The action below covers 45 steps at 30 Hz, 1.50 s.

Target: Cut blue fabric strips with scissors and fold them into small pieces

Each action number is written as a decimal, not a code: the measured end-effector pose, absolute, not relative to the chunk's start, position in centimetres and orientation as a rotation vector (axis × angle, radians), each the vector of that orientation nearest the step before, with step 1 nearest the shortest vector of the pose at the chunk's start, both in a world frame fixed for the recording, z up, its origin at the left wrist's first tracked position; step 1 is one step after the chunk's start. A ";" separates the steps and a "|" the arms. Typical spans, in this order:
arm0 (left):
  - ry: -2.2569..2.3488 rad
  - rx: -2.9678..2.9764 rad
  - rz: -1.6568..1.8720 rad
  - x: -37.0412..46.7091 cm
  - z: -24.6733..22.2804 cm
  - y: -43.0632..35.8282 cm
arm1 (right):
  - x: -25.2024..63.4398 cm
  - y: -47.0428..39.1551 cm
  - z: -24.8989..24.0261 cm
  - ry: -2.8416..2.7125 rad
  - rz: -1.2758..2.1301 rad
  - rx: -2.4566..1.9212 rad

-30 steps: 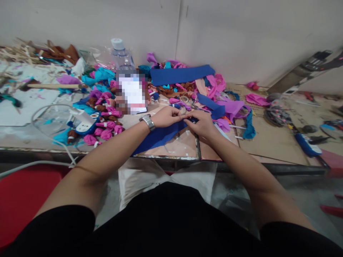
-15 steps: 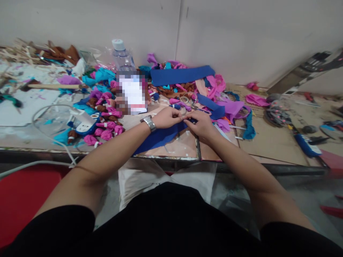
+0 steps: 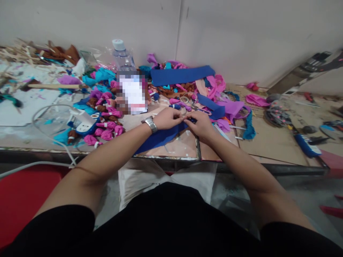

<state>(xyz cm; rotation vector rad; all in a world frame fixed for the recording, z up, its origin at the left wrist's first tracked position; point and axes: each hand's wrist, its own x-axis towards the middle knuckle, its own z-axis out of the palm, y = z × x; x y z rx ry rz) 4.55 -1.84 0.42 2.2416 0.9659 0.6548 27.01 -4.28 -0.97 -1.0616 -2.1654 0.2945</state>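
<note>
A dark blue fabric strip (image 3: 160, 139) lies along the table's front part, its right end under my fingers. My left hand (image 3: 168, 119), with a metal watch at the wrist, is closed in a pinch at that end. Fingertip to fingertip with it, my right hand (image 3: 199, 123) is also closed on the blue fabric. Any small thing between the fingertips is too small to make out. Just behind the hands are scissors (image 3: 202, 110) and a tape roll (image 3: 184, 100). Another blue strip (image 3: 182, 75) rests on the pile of coloured scraps at the back.
A bottle (image 3: 123, 57) stands behind a lit, blurred screen (image 3: 133, 93). Pink and brown tied bundles (image 3: 107, 134) lie on the left, beside a power strip (image 3: 87, 125) with a cable. A hammer (image 3: 53, 86) is farther left. Cardboard (image 3: 262, 135) covers the right side.
Both hands stay at the same spot, with only a very slight shift of the left hand and its watch.
</note>
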 end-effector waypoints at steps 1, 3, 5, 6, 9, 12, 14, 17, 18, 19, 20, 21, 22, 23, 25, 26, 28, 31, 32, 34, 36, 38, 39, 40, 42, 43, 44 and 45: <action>0.970 2.257 0.659 4.6 0.5 -1.9 | 27.0 -4.3 -1.0 -2.165 0.298 -1.067; 0.972 2.290 0.666 4.6 0.5 -2.1 | 27.0 -4.3 -1.0 -2.160 0.320 -1.077; 0.968 2.324 0.669 4.6 0.6 -2.1 | 27.0 -4.3 -1.0 -2.147 0.361 -1.087; 0.966 2.336 0.669 4.6 0.7 -2.2 | 27.0 -4.3 -1.0 -2.140 0.382 -1.091; 0.974 2.358 0.662 4.6 0.7 -2.2 | 27.0 -4.4 -1.0 -2.133 0.413 -1.092; 0.978 2.379 0.658 4.7 0.8 -2.3 | 27.0 -4.3 -1.1 -2.146 0.422 -1.082; 0.978 2.414 0.652 4.7 0.7 -2.3 | 27.1 -4.3 -1.0 -2.162 0.435 -1.083; 0.982 2.483 0.630 4.8 0.7 -2.5 | 27.1 -4.3 -0.9 -2.191 0.464 -1.111; 0.983 2.497 0.625 4.9 0.7 -2.5 | 27.1 -4.3 -0.9 -2.196 0.476 -1.120; 0.983 2.508 0.622 4.9 0.7 -2.5 | 27.1 -4.4 -0.9 -2.197 0.488 -1.126; 0.983 2.516 0.624 4.9 0.7 -2.6 | 27.1 -4.4 -0.8 -2.195 0.501 -1.130; 0.985 2.522 0.625 4.9 0.7 -2.6 | 27.1 -4.4 -0.8 -2.192 0.514 -1.132; 0.987 2.529 0.626 5.0 0.7 -2.6 | 27.1 -4.4 -0.8 -2.188 0.523 -1.134; 0.990 2.535 0.623 5.0 0.7 -2.6 | 27.1 -4.4 -0.8 -2.184 0.528 -1.139; 0.993 2.542 0.616 5.0 0.6 -2.6 | 27.1 -4.4 -0.8 -2.172 0.534 -1.157; 0.993 2.544 0.616 5.0 0.5 -2.5 | 27.1 -4.4 -0.8 -2.167 0.539 -1.166; 0.982 2.548 0.625 5.0 0.4 -2.5 | 27.1 -4.3 -0.8 -2.160 0.558 -1.179; 0.955 2.522 0.659 5.0 0.4 -2.5 | 27.1 -4.3 -0.8 -2.155 0.593 -1.178; 0.946 2.506 0.672 4.9 0.4 -2.5 | 27.0 -4.3 -0.7 -2.145 0.599 -1.175; 0.940 2.477 0.692 4.8 0.6 -2.6 | 26.9 -4.4 -0.6 -2.110 0.605 -1.168; 0.951 2.466 0.698 4.6 0.8 -2.6 | 26.9 -4.5 -0.5 -2.072 0.605 -1.160; 0.970 2.468 0.693 4.6 0.9 -2.6 | 26.8 -4.5 -0.4 -2.056 0.597 -1.156; 0.972 2.474 0.688 4.6 0.9 -2.6 | 26.8 -4.5 -0.4 -2.059 0.592 -1.155; 0.967 2.481 0.681 4.6 0.9 -2.6 | 26.8 -4.5 -0.3 -2.068 0.587 -1.153; 0.947 2.493 0.670 4.6 0.8 -2.5 | 26.8 -4.5 -0.2 -2.095 0.584 -1.149; 0.934 2.497 0.668 4.6 0.7 -2.5 | 26.8 -4.5 -0.2 -2.108 0.586 -1.146; 0.921 2.499 0.669 4.6 0.7 -2.4 | 26.8 -4.5 -0.1 -2.118 0.591 -1.144; 0.910 2.501 0.668 4.6 0.7 -2.4 | 26.8 -4.5 -0.1 -2.122 0.598 -1.144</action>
